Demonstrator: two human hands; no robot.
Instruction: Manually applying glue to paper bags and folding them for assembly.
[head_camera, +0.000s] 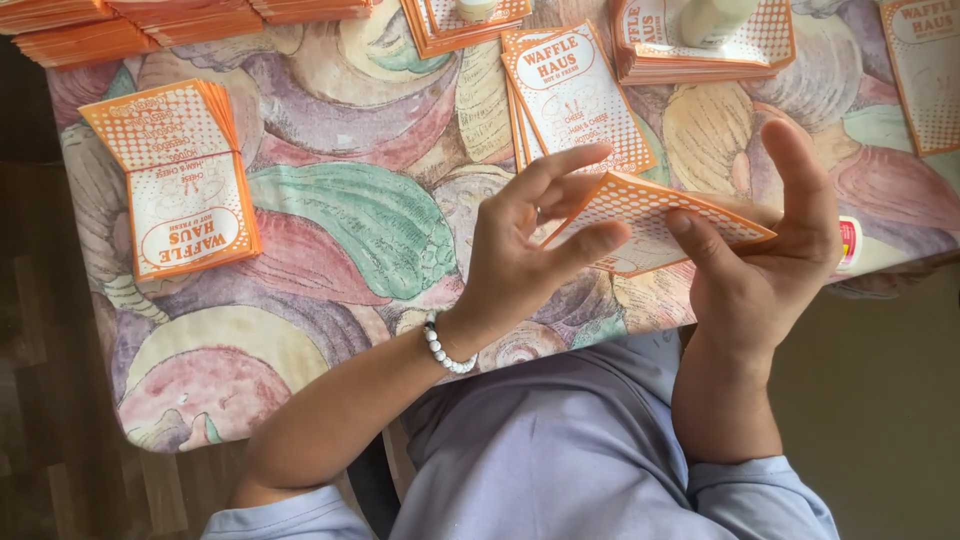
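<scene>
Both my hands hold one orange-and-white paper sleeve (655, 215) just above the table's near edge. My left hand (530, 250), with a white bead bracelet on the wrist, pinches the sleeve's left end between thumb and fingers. My right hand (775, 250) grips its right end, thumb on top and fingers spread upward. The sleeve is tilted and partly folded. Directly behind it lies a small pile of flat sleeves (575, 95) of the same kind.
A table (330, 230) with a pastel patterned cloth carries a stack of finished sleeves (180, 180) at the left, more orange stacks (150, 25) along the far edge, and a tray-like pile (700, 50) at the back right. A small glue stick (850, 243) lies by my right hand.
</scene>
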